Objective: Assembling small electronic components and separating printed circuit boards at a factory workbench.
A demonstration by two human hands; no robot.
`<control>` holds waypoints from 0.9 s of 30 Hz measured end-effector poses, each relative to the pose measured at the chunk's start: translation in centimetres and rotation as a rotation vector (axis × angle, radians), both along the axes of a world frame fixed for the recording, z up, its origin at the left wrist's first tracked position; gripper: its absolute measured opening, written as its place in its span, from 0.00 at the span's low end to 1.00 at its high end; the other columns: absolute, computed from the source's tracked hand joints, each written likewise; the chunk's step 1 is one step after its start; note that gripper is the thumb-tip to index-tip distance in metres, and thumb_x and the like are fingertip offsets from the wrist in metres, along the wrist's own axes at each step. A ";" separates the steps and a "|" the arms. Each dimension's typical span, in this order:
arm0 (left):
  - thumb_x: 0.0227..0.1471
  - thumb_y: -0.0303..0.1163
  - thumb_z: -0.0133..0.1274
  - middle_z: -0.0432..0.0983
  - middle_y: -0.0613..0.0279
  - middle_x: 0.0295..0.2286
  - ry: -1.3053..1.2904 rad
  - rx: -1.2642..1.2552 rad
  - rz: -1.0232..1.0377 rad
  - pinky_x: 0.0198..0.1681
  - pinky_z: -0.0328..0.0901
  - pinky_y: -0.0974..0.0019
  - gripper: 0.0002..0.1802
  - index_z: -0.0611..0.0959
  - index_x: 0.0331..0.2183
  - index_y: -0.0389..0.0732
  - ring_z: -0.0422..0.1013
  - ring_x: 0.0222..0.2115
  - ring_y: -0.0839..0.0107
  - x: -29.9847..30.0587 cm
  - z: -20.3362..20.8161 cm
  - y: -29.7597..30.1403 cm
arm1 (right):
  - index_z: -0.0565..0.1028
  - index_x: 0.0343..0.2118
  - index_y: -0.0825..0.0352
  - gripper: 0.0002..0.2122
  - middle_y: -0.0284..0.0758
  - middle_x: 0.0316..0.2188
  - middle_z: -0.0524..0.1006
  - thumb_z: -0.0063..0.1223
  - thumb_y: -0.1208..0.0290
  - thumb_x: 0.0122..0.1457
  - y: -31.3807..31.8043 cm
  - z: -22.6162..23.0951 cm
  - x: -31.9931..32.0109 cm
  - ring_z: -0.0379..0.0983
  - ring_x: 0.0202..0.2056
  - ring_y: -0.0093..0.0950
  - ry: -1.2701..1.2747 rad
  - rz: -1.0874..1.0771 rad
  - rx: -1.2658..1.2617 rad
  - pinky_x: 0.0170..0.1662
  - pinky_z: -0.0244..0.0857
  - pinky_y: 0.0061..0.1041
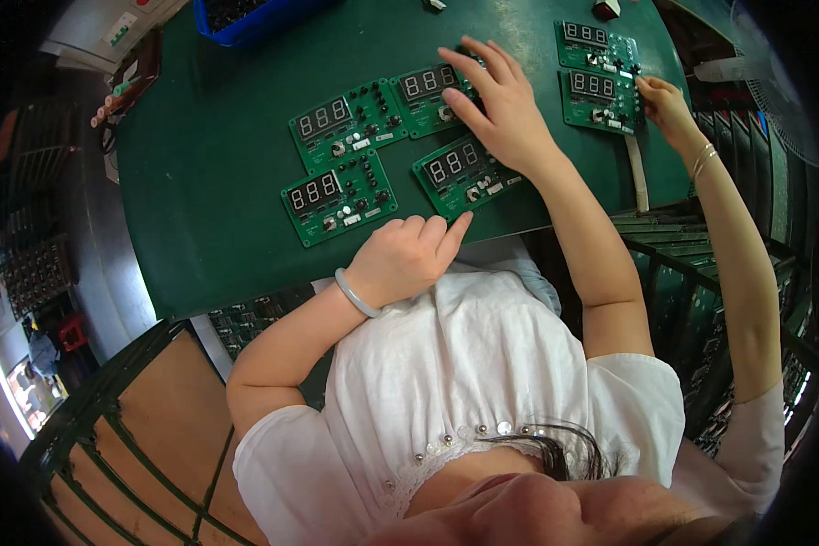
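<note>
My left hand (402, 259) is at the table's near edge, its fingers loosely curled. One digit stretches toward the lower edge of the front right circuit board (473, 177); what lies inside the curl, if anything, is hidden. With fingers spread, my right hand (500, 109) is over the right ends of that board and the back right circuit board (425, 96), partly covering both. Whether it touches them I cannot tell. Two more green boards sit to the left, a back left circuit board (373, 118) and a front left circuit board (364, 191). Each has a three-digit display.
At the right, another person's hand (669, 105) touches the edge of a circuit board (623, 111), with a similar board (621, 47) behind it. A blue bin (237, 35) stands at the far left of the green table (209, 173). A pale strip (637, 173) lies near the right edge.
</note>
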State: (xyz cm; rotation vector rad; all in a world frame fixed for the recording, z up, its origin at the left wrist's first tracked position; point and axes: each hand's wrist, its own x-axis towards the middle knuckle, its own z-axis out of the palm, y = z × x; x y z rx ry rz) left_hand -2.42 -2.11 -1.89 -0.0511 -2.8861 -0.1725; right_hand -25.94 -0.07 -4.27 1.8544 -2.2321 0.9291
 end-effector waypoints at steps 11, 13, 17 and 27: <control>0.46 0.28 0.52 0.62 0.66 0.21 -0.021 0.065 0.079 0.21 0.62 0.70 0.22 0.80 0.46 0.36 0.64 0.20 0.73 2.5 0.1 -0.5 | 0.69 0.54 0.60 0.23 0.41 0.54 0.67 0.57 0.68 0.55 0.6 -0.2 4.4 0.56 0.58 0.51 -0.138 0.029 0.017 0.58 0.59 0.47; 0.49 0.29 0.52 0.62 0.63 0.20 -0.029 0.159 0.093 0.22 0.62 0.71 0.21 0.80 0.47 0.36 0.65 0.19 0.72 2.8 0.2 -0.5 | 0.69 0.54 0.60 0.23 0.42 0.54 0.67 0.57 0.68 0.55 0.5 -0.3 4.6 0.56 0.58 0.51 -0.145 0.029 0.012 0.58 0.58 0.47; 0.59 0.36 0.48 0.61 0.63 0.20 0.217 0.834 0.252 0.23 0.58 0.74 0.23 0.75 0.53 0.34 0.62 0.19 0.74 2.1 0.2 0.0 | 0.70 0.54 0.60 0.22 0.42 0.54 0.67 0.57 0.68 0.55 0.9 0.9 3.6 0.58 0.57 0.47 -0.185 0.031 -0.058 0.56 0.58 0.45; 0.64 0.49 0.40 0.58 0.72 0.21 0.177 2.406 0.146 0.23 0.50 0.76 0.34 0.60 0.63 0.37 0.52 0.20 0.81 1.6 1.5 -1.0 | 0.80 0.33 0.62 0.11 0.32 0.28 0.71 0.64 0.78 0.44 3.4 5.9 5.1 0.68 0.31 0.32 -0.534 0.649 -0.123 0.35 0.62 0.28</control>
